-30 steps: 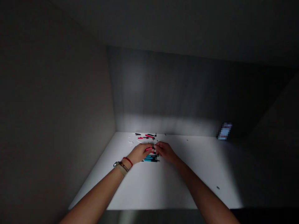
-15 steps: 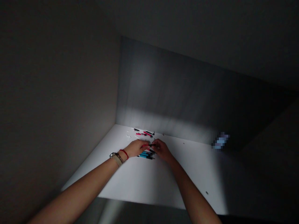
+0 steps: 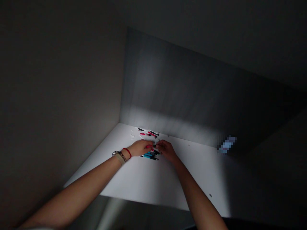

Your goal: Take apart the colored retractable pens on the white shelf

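Observation:
My left hand (image 3: 142,148) is closed on the red barrel of a pen (image 3: 149,146), holding it just above the white table. At the pen's dark end, my right hand (image 3: 166,149) is closed with its fingertips pinched together. Below both hands lie several blue pens (image 3: 150,157) with black tips, side by side and partly covered by my left hand. Behind the hands, red pen parts (image 3: 145,134) and black pen parts (image 3: 140,129) are scattered near the wall. Whether the pen's dark end is joined to its barrel is too small to tell.
The white table (image 3: 144,182) meets a grey back wall (image 3: 168,95) and a side wall (image 3: 96,95). Small white pieces (image 3: 132,136) lie left of the pens. A blurred-out bright object (image 3: 227,144) is at the far right. A round hole or spot (image 3: 210,195) marks the table's front right.
The view has tilted slightly, so the table appears a little higher. Both hands stay together at the red pen, with only a slight shift of the right fingers.

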`<state>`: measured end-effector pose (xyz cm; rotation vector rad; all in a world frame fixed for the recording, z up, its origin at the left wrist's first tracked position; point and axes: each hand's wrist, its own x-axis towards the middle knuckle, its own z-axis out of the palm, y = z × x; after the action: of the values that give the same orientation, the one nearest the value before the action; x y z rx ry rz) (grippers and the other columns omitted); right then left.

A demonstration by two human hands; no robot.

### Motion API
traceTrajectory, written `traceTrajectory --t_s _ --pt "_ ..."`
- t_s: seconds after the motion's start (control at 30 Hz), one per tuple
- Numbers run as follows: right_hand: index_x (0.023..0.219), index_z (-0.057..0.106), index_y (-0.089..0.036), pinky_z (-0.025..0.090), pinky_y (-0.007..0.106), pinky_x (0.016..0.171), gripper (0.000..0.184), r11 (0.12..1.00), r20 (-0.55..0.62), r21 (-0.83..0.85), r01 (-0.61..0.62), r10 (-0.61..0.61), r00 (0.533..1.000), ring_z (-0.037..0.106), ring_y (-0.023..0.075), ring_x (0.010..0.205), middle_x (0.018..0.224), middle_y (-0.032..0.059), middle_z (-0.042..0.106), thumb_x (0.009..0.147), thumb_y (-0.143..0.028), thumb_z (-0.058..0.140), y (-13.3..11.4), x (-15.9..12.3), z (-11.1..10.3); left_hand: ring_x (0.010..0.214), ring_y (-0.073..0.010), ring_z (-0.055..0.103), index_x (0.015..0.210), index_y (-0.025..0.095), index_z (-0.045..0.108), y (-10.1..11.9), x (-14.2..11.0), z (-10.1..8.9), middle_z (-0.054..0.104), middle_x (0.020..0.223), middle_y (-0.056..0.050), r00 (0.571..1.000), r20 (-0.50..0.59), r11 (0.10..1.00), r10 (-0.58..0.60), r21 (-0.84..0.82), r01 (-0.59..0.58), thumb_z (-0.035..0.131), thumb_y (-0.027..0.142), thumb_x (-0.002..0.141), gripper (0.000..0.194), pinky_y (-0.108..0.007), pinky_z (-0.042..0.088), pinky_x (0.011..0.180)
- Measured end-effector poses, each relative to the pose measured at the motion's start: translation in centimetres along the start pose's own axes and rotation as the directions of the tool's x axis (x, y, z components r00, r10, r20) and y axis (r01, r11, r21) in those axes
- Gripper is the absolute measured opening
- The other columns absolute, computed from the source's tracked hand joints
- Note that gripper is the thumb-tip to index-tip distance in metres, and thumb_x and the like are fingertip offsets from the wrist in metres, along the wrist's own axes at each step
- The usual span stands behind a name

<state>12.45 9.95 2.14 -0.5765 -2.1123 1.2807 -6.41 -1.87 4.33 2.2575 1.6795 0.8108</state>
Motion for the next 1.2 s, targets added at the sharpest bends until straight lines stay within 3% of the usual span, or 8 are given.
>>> traceTrajectory --t_s 0.4,0.6,0.9,1.07,1.2 --pt "0.079 0.063 -0.017 0.041 0.023 0.045 0.035 0.987 -0.212 0.159 -0.028 0.062 0.975 0.048 0.0101 0.048 0.063 0.0003 0.063 0.068 -0.049 0.075 -1.4 0.2 -1.4 0.060 -0.0143 0.051 0.077 0.020 0.056 -0.2 -0.1 -0.2 0.055 0.064 0.001 0.995 -0.062 0.996 -0.076 -0.059 0.072 0.038 0.028 0.092 0.025 -0.024 0.031 0.057" --pt "0.080 0.062 -0.018 0.039 0.021 0.046 0.035 0.959 -0.378 0.283 -0.028 0.139 0.915 0.046 0.0089 0.049 0.061 -0.0024 0.057 0.069 -0.049 0.075 -0.8 0.3 -2.4 0.058 -0.0150 0.052 0.078 0.021 0.059 -0.5 0.1 -0.1 0.055 0.062 0.000 0.988 -0.092 0.993 -0.121 -0.010 0.121 0.040 0.029 0.091 0.025 -0.025 0.032 0.058" --pt "0.081 0.063 -0.017 0.042 0.021 0.045 0.038 0.950 -0.320 0.295 -0.106 0.203 0.926 0.048 0.0097 0.049 0.058 -0.0027 0.055 0.067 -0.050 0.075 -0.9 0.1 -2.3 0.070 -0.0195 0.060 0.090 0.022 0.065 -0.2 0.1 -0.3 0.067 0.077 -0.004 0.950 -0.173 0.957 -0.262 0.084 0.279 0.039 0.031 0.093 0.027 -0.027 0.036 0.062" --pt "0.088 0.068 -0.017 0.049 0.025 0.047 0.044 0.973 -0.326 0.163 -0.163 0.209 0.922 0.056 0.0124 0.054 0.070 0.0013 0.064 0.060 -0.049 0.079 -0.7 0.3 -2.0 0.076 -0.0205 0.063 0.094 0.022 0.064 -0.6 0.3 -0.2 0.068 0.084 -0.005 0.913 -0.227 0.929 -0.339 0.075 0.363 0.038 0.033 0.094 0.029 -0.027 0.036 0.061" --pt "0.084 0.070 -0.015 0.044 0.024 0.043 0.035 0.986 -0.219 0.045 -0.161 0.167 0.961 0.050 0.0107 0.047 0.062 0.0011 0.061 0.067 -0.045 0.073 -0.5 0.3 -1.9 0.078 -0.0212 0.063 0.094 0.022 0.064 -0.8 0.3 -0.1 0.069 0.084 -0.006 0.918 -0.231 0.935 -0.323 0.071 0.347 0.038 0.034 0.094 0.028 -0.027 0.036 0.062"
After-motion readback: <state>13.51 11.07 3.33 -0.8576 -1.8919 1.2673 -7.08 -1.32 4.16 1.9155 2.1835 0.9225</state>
